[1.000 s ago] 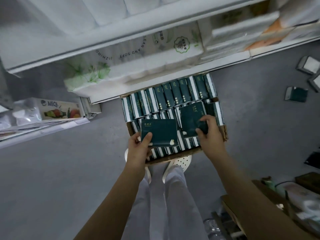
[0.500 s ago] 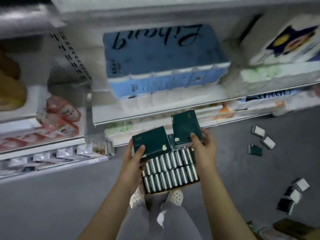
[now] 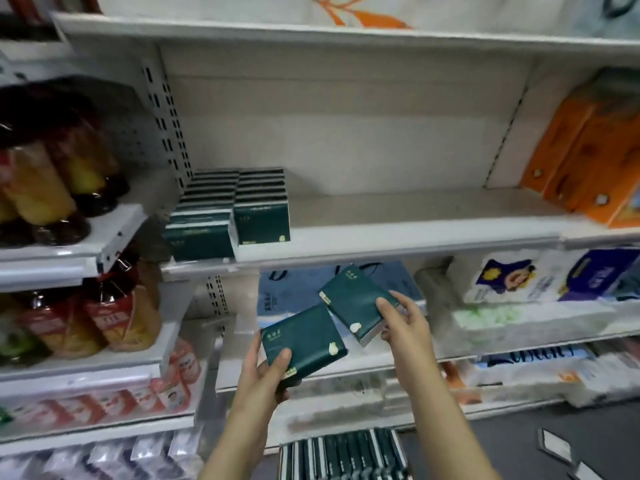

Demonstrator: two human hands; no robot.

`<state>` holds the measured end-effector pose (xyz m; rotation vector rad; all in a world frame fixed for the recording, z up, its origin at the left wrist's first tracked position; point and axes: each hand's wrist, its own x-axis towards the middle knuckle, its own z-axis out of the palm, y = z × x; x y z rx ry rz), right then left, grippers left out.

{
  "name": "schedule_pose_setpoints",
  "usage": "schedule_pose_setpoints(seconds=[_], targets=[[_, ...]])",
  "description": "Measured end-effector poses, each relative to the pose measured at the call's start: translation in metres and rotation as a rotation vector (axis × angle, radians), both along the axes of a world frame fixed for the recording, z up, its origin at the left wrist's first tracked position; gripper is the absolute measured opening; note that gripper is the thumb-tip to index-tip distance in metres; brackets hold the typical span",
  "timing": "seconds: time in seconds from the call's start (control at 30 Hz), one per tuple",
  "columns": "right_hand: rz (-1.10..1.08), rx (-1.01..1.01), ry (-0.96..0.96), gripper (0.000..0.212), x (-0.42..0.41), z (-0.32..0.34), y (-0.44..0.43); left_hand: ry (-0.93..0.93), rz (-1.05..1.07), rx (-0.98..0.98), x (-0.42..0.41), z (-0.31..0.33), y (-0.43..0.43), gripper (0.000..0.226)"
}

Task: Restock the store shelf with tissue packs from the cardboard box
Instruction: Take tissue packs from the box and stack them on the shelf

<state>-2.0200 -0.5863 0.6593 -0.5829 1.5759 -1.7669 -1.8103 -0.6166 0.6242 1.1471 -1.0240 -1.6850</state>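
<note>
My left hand (image 3: pixel 266 370) grips a dark green tissue pack (image 3: pixel 304 337) by its lower left corner. My right hand (image 3: pixel 405 327) holds a second dark green tissue pack (image 3: pixel 353 299), tilted, a little higher and to the right. Both packs hang in front of the shelves, below the white shelf (image 3: pixel 398 237). On that shelf's left end stand two rows of the same green packs (image 3: pixel 228 209). The open box of packs (image 3: pixel 343 455) shows at the bottom, its cardboard sides hidden.
Orange packages (image 3: pixel 588 161) stand at the shelf's right end, with bare shelf between them and the green rows. Bottled drinks (image 3: pixel 52 174) fill the left unit. Blue and white tissue bundles (image 3: pixel 540 275) sit on lower shelves. Loose packs (image 3: pixel 557 448) lie on the floor.
Both hands have lifted their packs out of the box and up toward the shelf. My view has swung up from the floor to the shelves.
</note>
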Motion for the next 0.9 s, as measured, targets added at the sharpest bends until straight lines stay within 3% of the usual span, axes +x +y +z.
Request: schedule_pose_setpoints(seconds=[0.23,0.5,0.9], targets=[[0.131,-0.161,0.013,0.029,-0.003,0.055,-0.017,-0.033,0.132,-0.315,-0.002,0.068,-0.01,0.049],[0.234,-0.222,0.076,0.027,0.005,0.08,-0.045,-0.056,0.183,-0.435,0.025,0.115,-0.043,0.067],[0.236,-0.153,0.268,0.038,0.029,0.086,-0.137,-0.109,0.249,-0.553,0.068,0.151,-0.161,0.056]])
